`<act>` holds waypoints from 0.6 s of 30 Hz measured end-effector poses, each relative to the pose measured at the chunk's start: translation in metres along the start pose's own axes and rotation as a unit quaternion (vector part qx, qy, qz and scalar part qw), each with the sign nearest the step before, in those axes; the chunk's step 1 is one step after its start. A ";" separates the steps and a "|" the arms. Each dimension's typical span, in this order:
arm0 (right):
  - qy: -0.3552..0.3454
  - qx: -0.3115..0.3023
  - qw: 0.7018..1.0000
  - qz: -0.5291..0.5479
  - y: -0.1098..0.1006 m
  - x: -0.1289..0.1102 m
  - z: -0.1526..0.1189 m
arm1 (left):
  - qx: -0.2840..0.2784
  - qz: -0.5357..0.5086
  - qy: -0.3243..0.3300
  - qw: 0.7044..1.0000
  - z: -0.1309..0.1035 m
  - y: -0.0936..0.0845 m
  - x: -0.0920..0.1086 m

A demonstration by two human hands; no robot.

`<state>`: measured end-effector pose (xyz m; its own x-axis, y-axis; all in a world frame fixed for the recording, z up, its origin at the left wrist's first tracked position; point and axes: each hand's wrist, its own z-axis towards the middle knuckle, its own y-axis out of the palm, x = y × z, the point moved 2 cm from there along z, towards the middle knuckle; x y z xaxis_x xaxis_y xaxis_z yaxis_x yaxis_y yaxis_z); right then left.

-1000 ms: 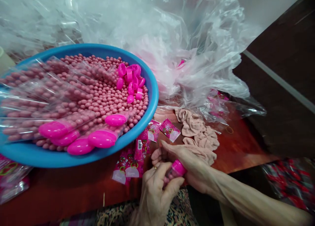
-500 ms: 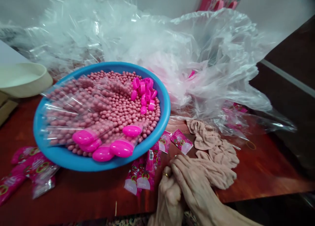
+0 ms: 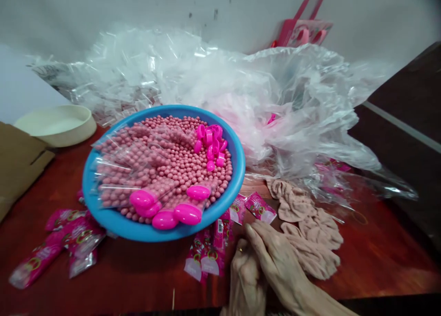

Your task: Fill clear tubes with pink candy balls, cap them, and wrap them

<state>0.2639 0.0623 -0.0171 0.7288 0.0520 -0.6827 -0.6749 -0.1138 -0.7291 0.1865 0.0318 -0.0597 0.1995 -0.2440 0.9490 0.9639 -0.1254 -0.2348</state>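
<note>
My left hand (image 3: 248,273) is closed at the table's front edge, a ring on one finger. My right hand (image 3: 274,251) lies folded over it, fingers together and bent. No object shows in either hand; the palms are hidden. Crumpled beige fabric (image 3: 312,231) lies against the right hand's far side. Just beyond the fingers are small pink printed cards (image 3: 260,207), and to their left lie pink printed packets (image 3: 210,256). A blue basin (image 3: 240,169) full of pink beads (image 3: 186,155) holds bead-filled clear bags (image 3: 127,164) with bright pink caps and several loose pink rings (image 3: 214,143).
Clear plastic bags (image 3: 165,68) are heaped along the wall, with more crumpled plastic film (image 3: 306,100) at right. Filled pink packets (image 3: 77,238) lie left of the basin. A cream bowl (image 3: 69,134) and a cardboard box (image 3: 20,169) stand far left. A pink bag (image 3: 292,31) leans behind.
The view has tilted up and turned a little left, so the scene sits lower and further right. My hands stay folded together, and nothing on the table has visibly moved.
</note>
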 end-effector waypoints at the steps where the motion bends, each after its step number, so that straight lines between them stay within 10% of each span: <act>1: 0.027 -0.010 0.999 0.026 -0.001 0.000 -0.001 | -0.002 -0.002 -0.006 1.000 0.001 -0.002 0.002; 5: 0.043 -0.014 0.994 0.102 -0.010 0.002 -0.011 | 0.026 0.006 -0.059 0.998 -0.007 -0.012 -0.002; 11: -0.284 0.060 0.957 -0.032 -0.031 -0.006 -0.022 | 0.063 -0.024 -0.152 0.986 -0.030 -0.015 -0.015; 15: -0.237 -0.003 0.972 -0.010 -0.055 -0.023 -0.009 | 0.066 -0.163 -0.114 0.978 -0.029 -0.023 0.004; 18: -0.285 0.083 0.955 0.012 -0.082 -0.059 0.011 | 0.149 -0.138 -0.060 0.977 -0.024 -0.047 0.024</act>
<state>0.2750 0.0791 0.0819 0.5643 0.5876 -0.5799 -0.7336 0.0348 -0.6787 0.1416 0.0091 -0.0313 -0.0738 -0.1244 0.9895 0.9888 0.1197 0.0888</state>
